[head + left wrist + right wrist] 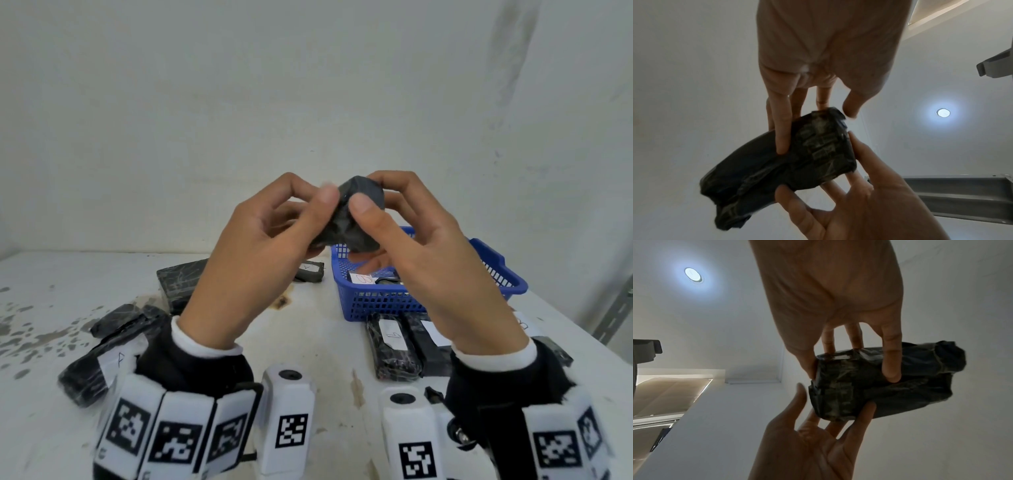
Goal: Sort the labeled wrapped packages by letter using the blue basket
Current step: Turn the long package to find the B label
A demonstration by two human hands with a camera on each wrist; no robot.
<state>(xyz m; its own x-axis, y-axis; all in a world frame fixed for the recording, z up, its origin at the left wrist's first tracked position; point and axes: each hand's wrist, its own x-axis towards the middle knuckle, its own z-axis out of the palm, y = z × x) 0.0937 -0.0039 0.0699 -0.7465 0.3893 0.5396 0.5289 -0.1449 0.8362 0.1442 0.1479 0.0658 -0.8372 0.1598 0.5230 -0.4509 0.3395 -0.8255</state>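
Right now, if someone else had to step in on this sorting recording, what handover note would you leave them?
Left hand and right hand: both have a grip on one black wrapped package, raised above the table. No label on it shows in any view.
Blue basket: on the table to the right, holding at least one package, its label reading B.
On the table: labeled packages in front of the basket, more on the left, one marked A or P.
Done: at least one package sorted into the basket.
Left: find the held package's letter, place it, then sort the rest.
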